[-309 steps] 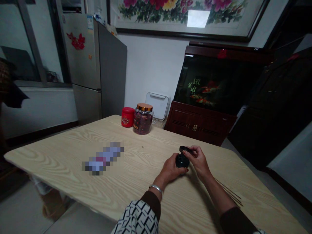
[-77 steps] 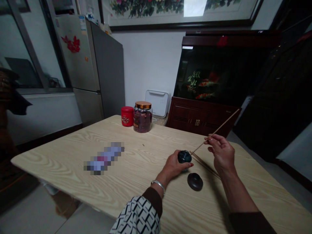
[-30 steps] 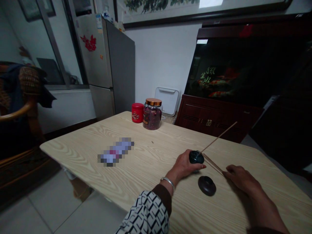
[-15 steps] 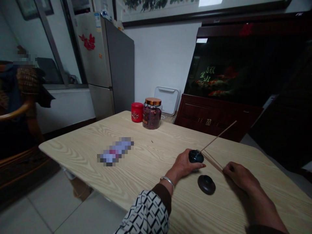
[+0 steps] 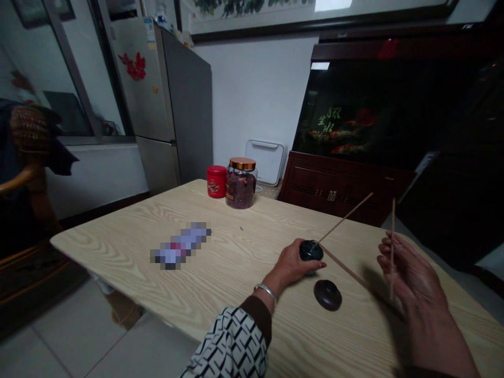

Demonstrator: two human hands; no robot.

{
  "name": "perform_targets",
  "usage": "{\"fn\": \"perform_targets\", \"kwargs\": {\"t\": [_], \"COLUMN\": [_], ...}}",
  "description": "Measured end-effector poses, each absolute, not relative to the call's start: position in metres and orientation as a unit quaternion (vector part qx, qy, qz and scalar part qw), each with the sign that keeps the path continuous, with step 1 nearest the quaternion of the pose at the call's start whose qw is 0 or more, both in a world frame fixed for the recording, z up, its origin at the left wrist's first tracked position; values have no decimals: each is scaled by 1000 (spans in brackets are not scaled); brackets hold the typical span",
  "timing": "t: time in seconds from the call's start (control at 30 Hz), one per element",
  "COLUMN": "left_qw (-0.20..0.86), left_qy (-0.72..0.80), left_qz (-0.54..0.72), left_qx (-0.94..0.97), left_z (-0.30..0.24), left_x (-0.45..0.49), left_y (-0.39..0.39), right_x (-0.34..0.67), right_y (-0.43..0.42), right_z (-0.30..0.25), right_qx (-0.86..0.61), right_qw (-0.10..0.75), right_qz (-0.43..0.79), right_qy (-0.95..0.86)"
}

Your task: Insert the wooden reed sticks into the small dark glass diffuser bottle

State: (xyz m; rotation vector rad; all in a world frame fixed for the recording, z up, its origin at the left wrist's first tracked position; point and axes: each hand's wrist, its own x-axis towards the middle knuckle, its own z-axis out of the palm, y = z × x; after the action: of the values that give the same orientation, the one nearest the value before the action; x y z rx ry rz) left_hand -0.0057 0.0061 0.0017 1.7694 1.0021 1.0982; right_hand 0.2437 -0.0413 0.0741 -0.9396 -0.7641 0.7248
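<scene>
My left hand (image 5: 290, 264) rests on the wooden table (image 5: 205, 278) and grips a small dark round holder (image 5: 311, 250). One thin stick (image 5: 343, 217) stands slanted in the holder, pointing up to the right. My right hand (image 5: 409, 273) is raised above the table at the right and pinches a second thin stick (image 5: 392, 247), held nearly upright. The holder's dark lid (image 5: 327, 294) lies on the table just in front of it. Another stick (image 5: 346, 269) lies flat on the table between the holder and my right hand.
At the table's far edge stand a red tin (image 5: 216, 181) and a glass jar with a copper lid (image 5: 241, 182). A blurred flat item (image 5: 181, 245) lies mid-table. A grey fridge (image 5: 165, 100) is behind, a dark fish tank on a cabinet (image 5: 354, 142) at the right, a chair (image 5: 23, 178) at the left.
My right hand has lifted off the table with one stick pinched in its fingers. My left hand stays on the holder. The view has shifted slightly to the right.
</scene>
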Motion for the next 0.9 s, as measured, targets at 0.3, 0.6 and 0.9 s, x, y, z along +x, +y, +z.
{"fn": "perform_targets", "kwargs": {"t": [0.3,0.6,0.9], "left_qw": [412,414,413], "left_qy": [386,399,394], "left_qz": [447,436,438], "left_qx": [694,692,695], "left_z": [4,6,8], "left_x": [-6,-6,-6], "left_y": [4,4,3], "right_x": [208,166,157], "right_y": [-37,-29,-17], "right_z": [83,100,100], "right_qx": [-323,-361,-398], "right_qw": [838,814,762], "right_qz": [348,167,126], "right_qy": [-269,-423,-495]}}
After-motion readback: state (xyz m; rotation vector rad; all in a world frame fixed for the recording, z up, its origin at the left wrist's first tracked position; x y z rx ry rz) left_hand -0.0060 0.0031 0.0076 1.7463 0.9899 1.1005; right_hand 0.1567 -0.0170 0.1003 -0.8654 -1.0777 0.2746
